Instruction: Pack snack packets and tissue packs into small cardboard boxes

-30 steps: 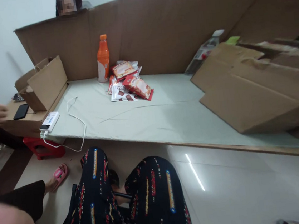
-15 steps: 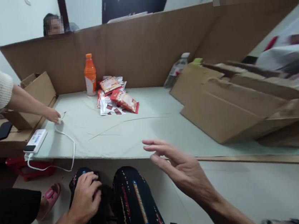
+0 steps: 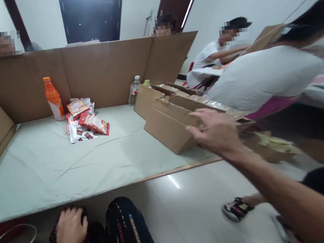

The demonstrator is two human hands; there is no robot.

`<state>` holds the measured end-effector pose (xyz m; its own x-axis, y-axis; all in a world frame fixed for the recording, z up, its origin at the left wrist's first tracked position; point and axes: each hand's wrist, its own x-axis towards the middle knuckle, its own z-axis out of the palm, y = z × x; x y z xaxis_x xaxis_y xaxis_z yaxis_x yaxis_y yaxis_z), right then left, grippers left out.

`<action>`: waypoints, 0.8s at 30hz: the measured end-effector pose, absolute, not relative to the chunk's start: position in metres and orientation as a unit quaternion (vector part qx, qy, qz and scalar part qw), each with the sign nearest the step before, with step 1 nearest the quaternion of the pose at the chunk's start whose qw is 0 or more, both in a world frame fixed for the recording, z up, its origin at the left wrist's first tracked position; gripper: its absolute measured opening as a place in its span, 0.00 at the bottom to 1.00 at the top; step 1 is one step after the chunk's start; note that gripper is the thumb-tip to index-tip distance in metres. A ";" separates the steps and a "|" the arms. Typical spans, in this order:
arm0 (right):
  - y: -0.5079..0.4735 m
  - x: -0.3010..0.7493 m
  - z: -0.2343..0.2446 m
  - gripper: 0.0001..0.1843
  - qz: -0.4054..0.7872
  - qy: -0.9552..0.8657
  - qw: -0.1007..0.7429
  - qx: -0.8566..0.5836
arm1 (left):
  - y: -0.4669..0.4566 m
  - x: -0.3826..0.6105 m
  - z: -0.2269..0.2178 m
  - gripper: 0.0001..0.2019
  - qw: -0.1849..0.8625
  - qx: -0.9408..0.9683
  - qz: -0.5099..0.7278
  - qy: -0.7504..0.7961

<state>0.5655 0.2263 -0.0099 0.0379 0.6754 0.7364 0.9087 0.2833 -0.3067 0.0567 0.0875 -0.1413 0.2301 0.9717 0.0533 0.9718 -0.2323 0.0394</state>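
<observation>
Hovering mid-frame, the right hand (image 3: 214, 133), spread and empty, is at the box (image 3: 166, 130); lower left, the left hand (image 3: 70, 231) lies open on a knee (image 3: 94, 234).

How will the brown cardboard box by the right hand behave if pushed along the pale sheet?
The brown cardboard box looks low and wide, so it would likely slide, not tip. Its open top flaps may flex under the right hand. The creased pale sheet could bunch ahead of it.
</observation>
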 end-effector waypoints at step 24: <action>0.250 0.323 0.027 0.09 -0.009 -0.908 0.213 -0.361 | 0.080 0.081 -0.138 0.03 -0.075 -0.736 -0.033 -0.672</action>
<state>0.3232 0.2497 0.0268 -0.6494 0.6512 0.3928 0.6590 0.7396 -0.1366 0.0806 0.0804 -0.1380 0.0953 0.9941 -0.0523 0.9841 -0.0861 0.1556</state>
